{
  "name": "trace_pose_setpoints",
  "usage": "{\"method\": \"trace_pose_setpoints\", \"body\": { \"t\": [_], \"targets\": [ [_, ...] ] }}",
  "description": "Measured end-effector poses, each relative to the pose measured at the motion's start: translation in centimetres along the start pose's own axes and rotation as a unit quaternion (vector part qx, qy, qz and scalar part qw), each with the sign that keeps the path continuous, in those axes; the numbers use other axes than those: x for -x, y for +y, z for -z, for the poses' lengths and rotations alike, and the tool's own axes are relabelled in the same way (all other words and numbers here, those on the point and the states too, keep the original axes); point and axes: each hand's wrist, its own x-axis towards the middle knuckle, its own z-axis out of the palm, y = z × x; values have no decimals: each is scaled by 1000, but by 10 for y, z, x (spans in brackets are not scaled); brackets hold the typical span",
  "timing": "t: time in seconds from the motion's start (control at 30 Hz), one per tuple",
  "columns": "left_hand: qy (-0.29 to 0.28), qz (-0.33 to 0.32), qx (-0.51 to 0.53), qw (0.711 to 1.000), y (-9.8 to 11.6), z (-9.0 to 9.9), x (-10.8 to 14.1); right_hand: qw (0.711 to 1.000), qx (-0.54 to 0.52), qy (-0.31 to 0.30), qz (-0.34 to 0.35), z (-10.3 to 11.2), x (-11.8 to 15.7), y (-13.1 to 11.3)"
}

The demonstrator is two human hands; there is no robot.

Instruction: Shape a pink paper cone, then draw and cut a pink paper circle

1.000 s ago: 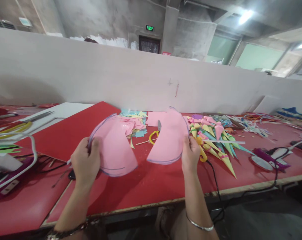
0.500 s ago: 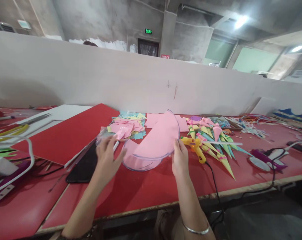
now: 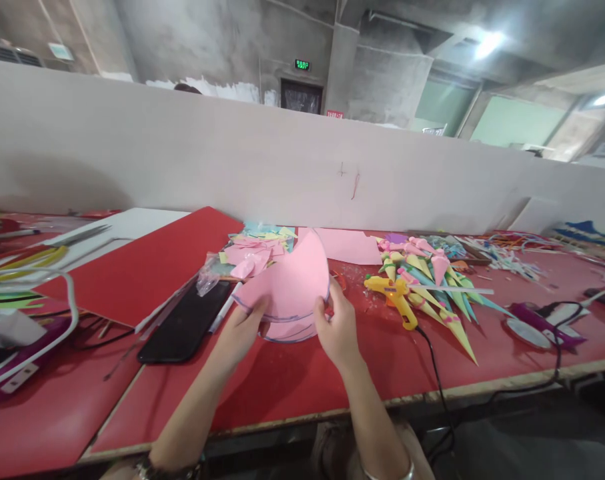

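A curved piece of pink paper (image 3: 297, 280) with dark blue outlines is held up between both hands. My left hand (image 3: 247, 327) pinches its left end, and my right hand (image 3: 336, 323) grips its right edge. A second outlined pink piece (image 3: 288, 331) shows just below and behind it; whether the fingers hold it too is unclear. Behind stands a flat pink sheet (image 3: 347, 247) on the table, and a pile of small pink, yellow and blue paper pieces (image 3: 255, 252) lies behind my left hand.
Black phone (image 3: 185, 327) and white pen (image 3: 225, 308) lie to the left, beside a red board (image 3: 152, 267). To the right are a yellow glue gun (image 3: 395, 297) with a black cord, paper cones (image 3: 432, 267) and a purple power strip (image 3: 547, 325). A white partition (image 3: 232, 160) rises behind.
My left hand has moved right and closed on the pink paper's left end. My right hand has shifted left with the paper, which now bends more and sits further left.
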Motion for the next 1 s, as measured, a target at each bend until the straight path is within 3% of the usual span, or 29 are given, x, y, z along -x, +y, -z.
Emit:
{"method": "trace_pose_setpoints", "body": {
  "t": [0.13, 0.37, 0.5, 0.6, 0.67, 0.77, 0.87, 1.0],
  "targets": [
    [-44, -2, -16, 999, -2, 4, 5, 981, 125, -99, 108, 1, 1, -2],
    [-146, 7, 27, 989, -10, 11, 8, 966, 138, -185, 116, -3, 3, -1],
    [-66, -10, 4, 998, -7, 8, 5, 968, 67, -230, 78, 2, 6, -7],
    [-22, -45, -22, 999, -6, 6, 2, 960, -46, -276, 15, 3, 9, -12],
    [-30, -44, -43, 998, -6, 5, 2, 952, -154, -260, -41, 0, 10, -13],
    [-71, -40, -66, 994, -6, 2, 4, 936, -281, -163, -133, -8, 10, -13],
    [-106, -36, -73, 991, -5, 0, 7, 931, -273, -113, -212, -13, 8, -14],
    [-120, -18, -69, 990, -4, 0, 9, 940, -219, -96, -242, -12, 4, -15]
  ]
}}
